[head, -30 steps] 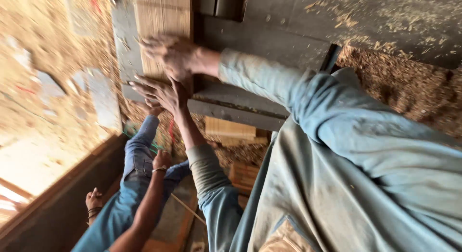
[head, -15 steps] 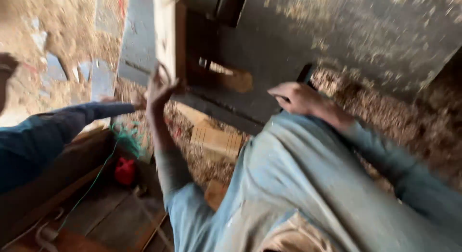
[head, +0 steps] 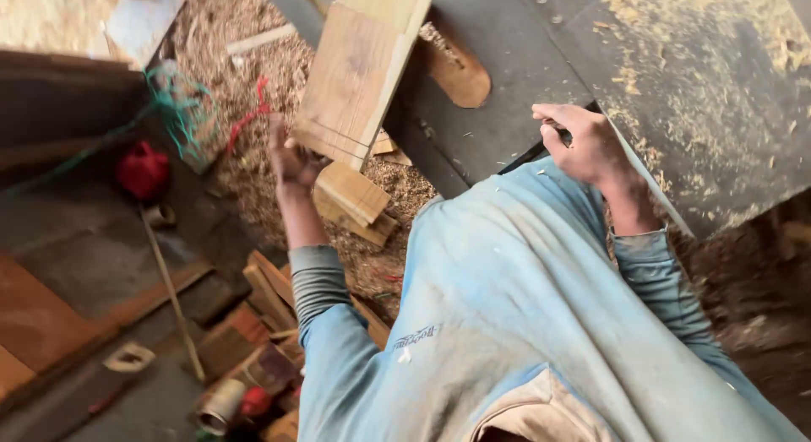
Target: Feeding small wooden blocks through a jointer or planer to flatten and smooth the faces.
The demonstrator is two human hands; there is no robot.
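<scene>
Near the top middle of the view, a flat, pale wooden board (head: 359, 75) with straight sawn edges and a visible grain lies tilted over the edge of a dark grey surface (head: 524, 62) dusted with fine sawdust. At the board's lower corner the left hand (head: 291, 159) grips it, fingers curled round the edge. Just beside that hand, a short stack of thick wooden offcuts (head: 355, 201) rests on a heap of coarse wood shavings (head: 245, 168). Well to the right, the right hand (head: 587, 142) sits at the surface's near edge with fingers pressed together around a thin dark object, too hidden to name. Beyond the board lies a rounded, darker wooden piece (head: 460, 70). Lower left, small blocks of scrap wood (head: 262, 311) are piled near a red lump (head: 142, 170) and tangled green cord (head: 182, 113).
</scene>
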